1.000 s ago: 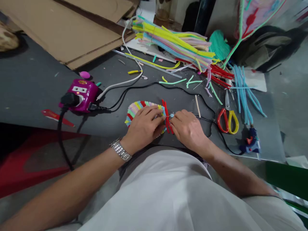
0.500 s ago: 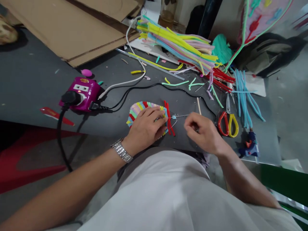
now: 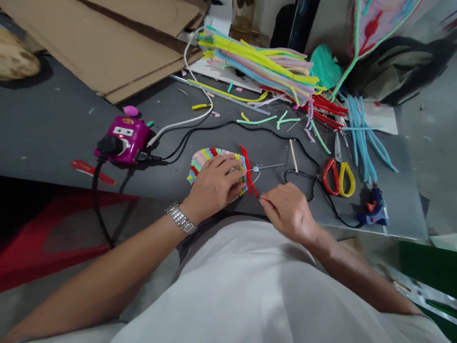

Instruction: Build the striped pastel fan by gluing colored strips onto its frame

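Observation:
A striped, multicoloured pipe-cleaner piece [image 3: 200,162] lies on the table, partly covered by my left hand [image 3: 217,181]. That hand rests flat on it with the fingers stretched out, a metal watch at the wrist. Two red pipe cleaners [image 3: 249,171] lie across the piece's right end. Beside them a small light-blue bit [image 3: 255,169] sits on a thin stem [image 3: 273,166] pointing right, with a fine loop below. My right hand [image 3: 285,209] is closed in a pinch, its fingertips by the lower end of the red pipe cleaners. What it pinches is too small to make out.
Scissors [image 3: 339,178] and a blue glue gun [image 3: 374,209] with a black cord lie on the right. A purple power socket [image 3: 124,138] and a red cutter [image 3: 93,171] are on the left. Behind are bundled pipe cleaners [image 3: 264,62] and cardboard sheets [image 3: 107,47].
My right hand has moved left and down, from the stem's right end to beside the lower ends of the red pipe cleaners. My left hand stays on the striped piece.

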`<state>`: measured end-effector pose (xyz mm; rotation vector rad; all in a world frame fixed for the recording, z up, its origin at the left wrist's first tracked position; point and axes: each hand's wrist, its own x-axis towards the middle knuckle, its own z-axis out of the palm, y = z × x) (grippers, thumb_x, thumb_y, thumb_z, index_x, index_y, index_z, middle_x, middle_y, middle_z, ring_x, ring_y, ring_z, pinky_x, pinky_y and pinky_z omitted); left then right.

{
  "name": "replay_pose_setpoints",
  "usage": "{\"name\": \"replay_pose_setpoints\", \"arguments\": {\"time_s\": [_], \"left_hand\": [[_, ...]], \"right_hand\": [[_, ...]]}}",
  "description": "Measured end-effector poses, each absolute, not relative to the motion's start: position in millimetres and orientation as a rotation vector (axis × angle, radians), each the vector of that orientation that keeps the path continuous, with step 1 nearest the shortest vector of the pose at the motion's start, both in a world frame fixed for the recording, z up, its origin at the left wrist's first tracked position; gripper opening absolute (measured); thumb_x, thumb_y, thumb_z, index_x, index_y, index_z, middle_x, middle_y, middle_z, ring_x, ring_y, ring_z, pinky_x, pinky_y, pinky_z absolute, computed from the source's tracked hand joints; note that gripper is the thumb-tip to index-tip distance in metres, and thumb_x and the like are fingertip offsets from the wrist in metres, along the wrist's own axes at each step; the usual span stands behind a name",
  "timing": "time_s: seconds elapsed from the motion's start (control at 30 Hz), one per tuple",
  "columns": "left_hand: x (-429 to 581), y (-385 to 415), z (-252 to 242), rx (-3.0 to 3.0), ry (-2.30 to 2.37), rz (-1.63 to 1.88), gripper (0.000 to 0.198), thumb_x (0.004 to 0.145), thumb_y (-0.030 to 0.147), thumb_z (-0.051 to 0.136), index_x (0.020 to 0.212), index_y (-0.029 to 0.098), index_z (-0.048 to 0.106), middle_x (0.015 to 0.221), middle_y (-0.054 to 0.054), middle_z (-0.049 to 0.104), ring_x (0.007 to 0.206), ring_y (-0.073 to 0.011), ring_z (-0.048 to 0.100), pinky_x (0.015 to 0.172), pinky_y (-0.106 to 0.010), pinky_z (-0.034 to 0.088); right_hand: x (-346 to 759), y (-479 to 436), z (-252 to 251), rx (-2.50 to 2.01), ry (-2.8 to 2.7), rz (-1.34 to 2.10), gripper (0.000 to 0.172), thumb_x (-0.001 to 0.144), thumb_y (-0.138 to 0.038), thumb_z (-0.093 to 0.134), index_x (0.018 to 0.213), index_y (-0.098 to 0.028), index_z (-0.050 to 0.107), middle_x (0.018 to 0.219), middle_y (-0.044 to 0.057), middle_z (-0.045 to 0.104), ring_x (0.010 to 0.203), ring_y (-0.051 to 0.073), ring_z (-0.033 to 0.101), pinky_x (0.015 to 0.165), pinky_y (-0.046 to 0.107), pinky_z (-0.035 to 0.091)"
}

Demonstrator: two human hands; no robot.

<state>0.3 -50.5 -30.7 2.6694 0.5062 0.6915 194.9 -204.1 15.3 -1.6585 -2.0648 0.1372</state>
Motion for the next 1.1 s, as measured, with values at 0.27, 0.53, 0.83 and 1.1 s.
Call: {"name": "replay_pose_setpoints", "arguments": {"time_s": [0.27, 0.53, 0.83, 1.1], "left_hand": [[1, -51, -31, 2.67, 0.511, 0.689, 0.026, 0.098, 0.022, 0.069, 0.123, 0.017, 0.072, 0.132, -0.014, 0.073, 0.134, -0.0345, 0.061, 0.11, -0.057, 0.054], [1, -51, -29, 2.705, 0.492, 0.681, 0.021, 0.1, 0.023, 0.066, 0.118, 0.015, 0.074, 0.13, -0.015, 0.073, 0.133, -0.0341, 0.06, 0.11, -0.057, 0.055], [5, -53, -19, 2.708, 0.543, 0.612, 0.021, 0.098, 0.02, 0.064, 0.115, 0.017, 0.076, 0.129, -0.015, 0.072, 0.131, -0.0346, 0.061, 0.107, -0.057, 0.056], [5, -55, -20, 2.705, 0.59, 0.593, 0.02, 0.099, 0.022, 0.065, 0.114, 0.019, 0.076, 0.131, -0.013, 0.072, 0.131, -0.0342, 0.06, 0.108, -0.056, 0.054]], "right_hand": [[185, -185, -10, -1.613, -2.294, -0.249, 0.024, 0.101, -0.013, 0.059, 0.079, -0.02, 0.065, 0.081, 0.004, 0.066, 0.081, 0.021, 0.047, 0.076, 0.037, 0.028], [189, -182, -16, -1.569, -2.263, -0.382, 0.03, 0.098, -0.008, 0.058, 0.071, -0.02, 0.059, 0.071, 0.002, 0.055, 0.076, 0.02, 0.04, 0.073, 0.038, 0.025], [191, -183, -12, -1.655, -2.243, -0.237, 0.028, 0.098, -0.01, 0.058, 0.072, -0.021, 0.061, 0.074, 0.004, 0.061, 0.076, 0.021, 0.043, 0.072, 0.039, 0.026], [184, -182, -16, -1.679, -2.182, -0.129, 0.028, 0.1, -0.01, 0.055, 0.074, -0.02, 0.062, 0.076, 0.004, 0.064, 0.076, 0.02, 0.046, 0.073, 0.038, 0.026]]}}
